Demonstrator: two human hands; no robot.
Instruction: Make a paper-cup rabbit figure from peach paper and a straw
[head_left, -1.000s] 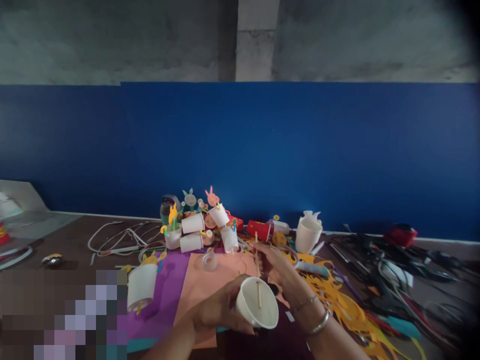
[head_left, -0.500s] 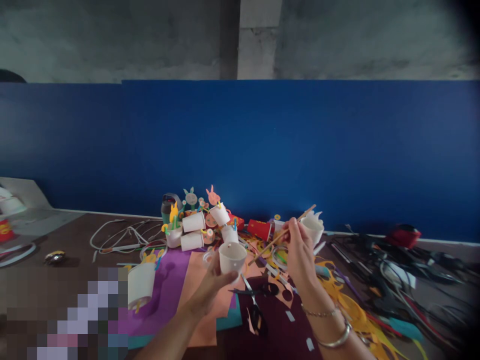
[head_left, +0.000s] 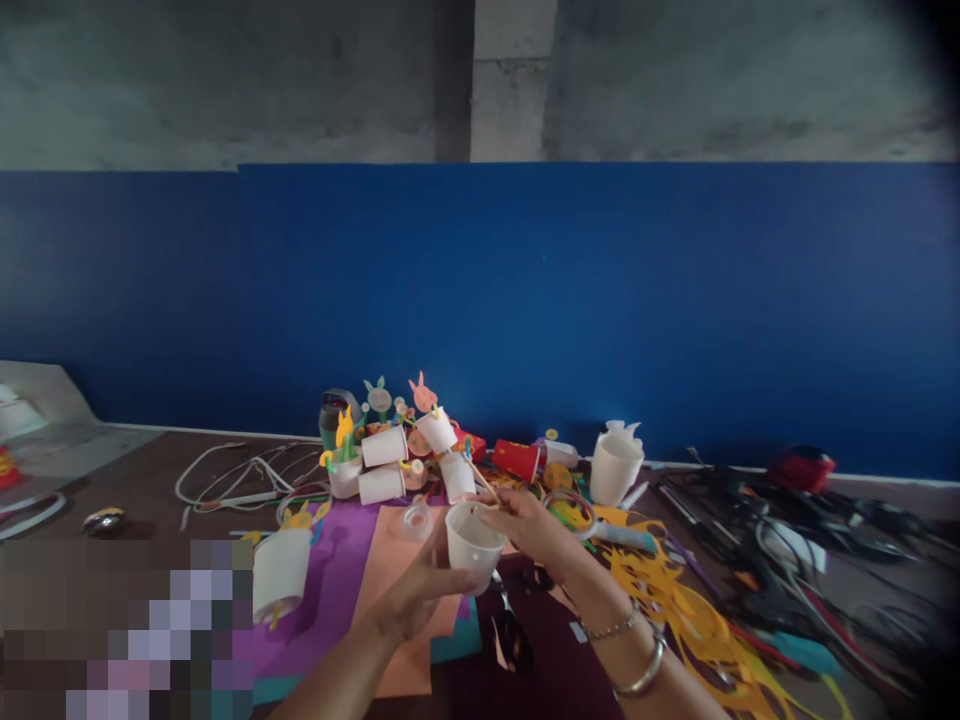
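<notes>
A white paper cup [head_left: 475, 545] is held upright by my left hand [head_left: 427, 590], whose fingers and thumb wrap round its left side and lower front. Small dark holes show in the cup's wall. My right hand [head_left: 529, 525] is closed on a thin wooden stick [head_left: 481, 480] at the cup's right rim; its fingertips reach over the opening and hide the stick's lower end. Below the cup, black-handled scissors [head_left: 507, 605] lie on dark maroon paper [head_left: 555, 670]. Orange paper [head_left: 401, 640] and purple paper [head_left: 337, 570] lie under and left of my left hand.
Behind stand white cups [head_left: 384, 447] with paper animal figures, and a red cup [head_left: 517, 460]. A tall white cup [head_left: 616, 468] holds white pieces at the right. Yellow paper scraps [head_left: 649, 580] and black cables [head_left: 757, 530] spread rightward. Another cup [head_left: 281, 575] is at the left.
My right hand has moved left and down with the stick, from beside the tall white cup to the rim of the held cup. The held cup is slightly lower and further right.
</notes>
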